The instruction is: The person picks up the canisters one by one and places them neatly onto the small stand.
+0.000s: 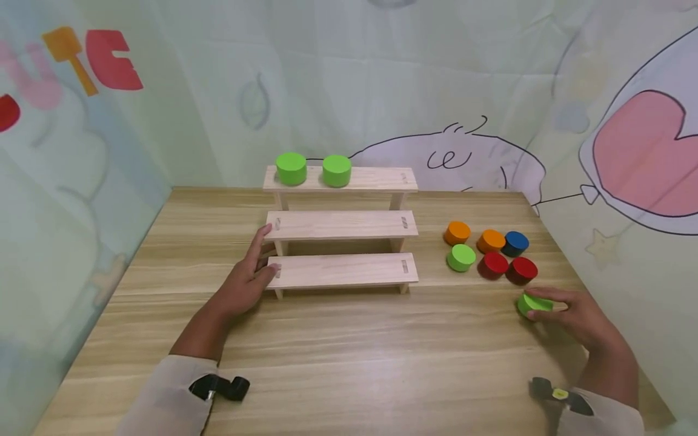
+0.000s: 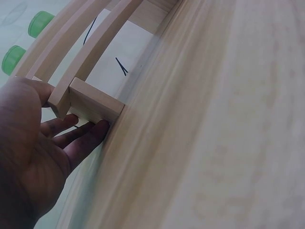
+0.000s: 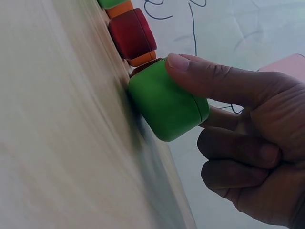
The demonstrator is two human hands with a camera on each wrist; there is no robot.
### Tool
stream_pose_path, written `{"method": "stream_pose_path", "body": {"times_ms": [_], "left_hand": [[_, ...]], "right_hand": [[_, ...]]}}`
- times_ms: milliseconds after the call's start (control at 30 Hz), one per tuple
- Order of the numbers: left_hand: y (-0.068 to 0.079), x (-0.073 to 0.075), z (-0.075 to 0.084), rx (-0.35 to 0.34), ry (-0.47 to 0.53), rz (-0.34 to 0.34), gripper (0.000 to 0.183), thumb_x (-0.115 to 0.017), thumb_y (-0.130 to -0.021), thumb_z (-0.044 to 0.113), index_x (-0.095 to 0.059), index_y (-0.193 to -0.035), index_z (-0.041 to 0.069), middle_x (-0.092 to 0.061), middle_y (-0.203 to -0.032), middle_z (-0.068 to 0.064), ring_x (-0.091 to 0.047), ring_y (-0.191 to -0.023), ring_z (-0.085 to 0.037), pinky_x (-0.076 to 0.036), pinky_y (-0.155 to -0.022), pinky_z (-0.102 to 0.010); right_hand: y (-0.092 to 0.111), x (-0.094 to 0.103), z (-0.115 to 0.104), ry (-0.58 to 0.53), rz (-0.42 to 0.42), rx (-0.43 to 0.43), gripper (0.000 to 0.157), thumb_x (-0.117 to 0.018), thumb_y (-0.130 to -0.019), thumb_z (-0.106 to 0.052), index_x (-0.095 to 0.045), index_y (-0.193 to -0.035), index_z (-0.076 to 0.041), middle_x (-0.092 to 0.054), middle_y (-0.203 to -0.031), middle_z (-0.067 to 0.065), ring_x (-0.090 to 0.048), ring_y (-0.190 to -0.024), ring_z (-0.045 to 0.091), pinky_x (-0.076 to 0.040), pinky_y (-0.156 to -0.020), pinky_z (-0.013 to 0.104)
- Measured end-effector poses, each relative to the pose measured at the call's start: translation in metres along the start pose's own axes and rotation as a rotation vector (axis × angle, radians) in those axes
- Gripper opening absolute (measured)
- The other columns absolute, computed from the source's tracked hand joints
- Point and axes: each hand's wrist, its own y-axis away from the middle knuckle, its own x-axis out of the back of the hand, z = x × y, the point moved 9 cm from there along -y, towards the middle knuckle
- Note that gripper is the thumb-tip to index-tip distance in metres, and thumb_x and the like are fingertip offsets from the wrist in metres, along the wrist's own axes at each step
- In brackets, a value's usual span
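One smooth, bright green round block [image 3: 162, 105] is pinched in the right hand [image 1: 583, 318]. Well apart, the left hand [image 1: 245, 286] grips a pale wooden rack [image 1: 340, 224].

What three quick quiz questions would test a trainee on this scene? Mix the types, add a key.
1. Count: how many green blocks stand on the top shelf?
2. Choice: the right hand pinches a block of which colour? (a) red (b) blue (c) green
3. True or false: the left hand holds the right end of the wooden stand.

Key: 1. Two. 2. (c). 3. False; it holds the left end.
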Motion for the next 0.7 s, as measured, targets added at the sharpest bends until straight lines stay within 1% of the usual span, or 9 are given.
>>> {"method": "stream_pose_path", "body": {"times_ms": [200,233,300,367,433,533,567,633,700], "left_hand": [[-0.001,-0.001,0.000,-0.004,0.004,-0.004,0.079,-0.046,-0.117,0.020,0.001,-0.173,0.050,-0.034,-0.173,-0.032,-0.047,-0.153,-0.056,-0.046,-0.116,-0.071],[-0.001,-0.002,-0.001,-0.004,0.003,-0.005,0.079,-0.046,-0.117,0.020,0.001,-0.173,0.050,-0.034,-0.173,-0.032,-0.047,-0.153,-0.056,-0.046,-0.116,-0.071],[-0.001,-0.002,-0.001,-0.003,0.000,-0.009,0.079,-0.045,-0.117,0.020,0.002,-0.173,0.051,-0.033,-0.173,-0.032,-0.047,-0.153,-0.056,-0.046,-0.116,-0.071],[-0.001,-0.002,-0.002,-0.002,-0.004,-0.009,0.079,-0.045,-0.117,0.021,0.002,-0.173,0.051,-0.032,-0.174,-0.032,-0.047,-0.153,-0.056,-0.046,-0.116,-0.072],[-0.001,-0.001,-0.001,-0.002,-0.009,-0.006,0.079,-0.046,-0.117,0.021,0.002,-0.173,0.050,-0.032,-0.173,-0.033,-0.047,-0.152,-0.057,-0.046,-0.116,-0.072],[-0.001,-0.001,-0.001,-0.002,-0.014,-0.003,0.079,-0.046,-0.117,0.021,0.002,-0.173,0.049,-0.030,-0.174,-0.034,-0.046,-0.152,-0.058,-0.045,-0.116,-0.073],[-0.001,-0.001,-0.001,-0.003,-0.016,-0.004,0.079,-0.046,-0.117,0.021,0.002,-0.173,0.049,-0.030,-0.174,-0.034,-0.046,-0.152,-0.059,-0.046,-0.116,-0.073],[0.000,0.000,-0.001,-0.006,-0.016,-0.005,0.079,-0.046,-0.117,0.021,0.002,-0.173,0.049,-0.029,-0.174,-0.034,-0.046,-0.152,-0.059,-0.046,-0.116,-0.073],[-0.001,-0.001,-0.001,-0.008,-0.015,-0.007,0.079,-0.046,-0.117,0.021,0.002,-0.173,0.050,-0.030,-0.174,-0.033,-0.046,-0.152,-0.059,-0.046,-0.116,-0.073]], "right_hand": [[0.003,0.001,0.000,-0.001,0.015,-0.012,0.074,-0.088,-0.094,-0.040,-0.060,-0.155,-0.008,-0.048,-0.164,0.033,-0.041,-0.151,0.058,-0.042,-0.108,0.076],[0.004,0.002,-0.001,0.004,0.018,-0.009,0.074,-0.087,-0.094,-0.040,-0.060,-0.155,-0.008,-0.048,-0.164,0.033,-0.041,-0.151,0.058,-0.043,-0.107,0.075],[0.005,0.003,-0.003,0.017,0.031,-0.002,0.072,-0.087,-0.095,-0.042,-0.061,-0.154,-0.008,-0.050,-0.163,0.032,-0.045,-0.148,0.054,-0.049,-0.103,0.065],[0.006,0.004,-0.006,0.034,0.057,0.013,0.070,-0.086,-0.095,-0.044,-0.064,-0.152,-0.010,-0.054,-0.161,0.030,-0.052,-0.142,0.041,-0.052,-0.096,0.050],[0.007,0.007,-0.011,0.046,0.097,0.038,0.065,-0.086,-0.095,-0.045,-0.068,-0.149,-0.013,-0.060,-0.157,0.026,-0.057,-0.130,0.018,-0.052,-0.088,0.035],[0.009,0.011,-0.022,0.038,0.171,0.116,0.055,-0.086,-0.096,-0.039,-0.073,-0.144,-0.014,-0.069,-0.149,0.013,-0.050,-0.114,-0.013,-0.053,-0.079,0.021],[0.010,0.011,-0.025,0.034,0.191,0.143,0.053,-0.085,-0.097,-0.038,-0.074,-0.143,-0.014,-0.071,-0.145,0.006,-0.047,-0.110,-0.019,-0.054,-0.078,0.018],[0.011,0.012,-0.031,0.022,0.223,0.180,0.051,-0.084,-0.098,-0.035,-0.074,-0.143,-0.015,-0.071,-0.142,-0.003,-0.044,-0.108,-0.023,-0.054,-0.077,0.015],[0.012,0.011,-0.036,0.016,0.256,0.207,0.051,-0.084,-0.099,-0.033,-0.072,-0.145,-0.014,-0.072,-0.143,0.000,-0.043,-0.110,-0.024,-0.054,-0.078,0.012]]}}
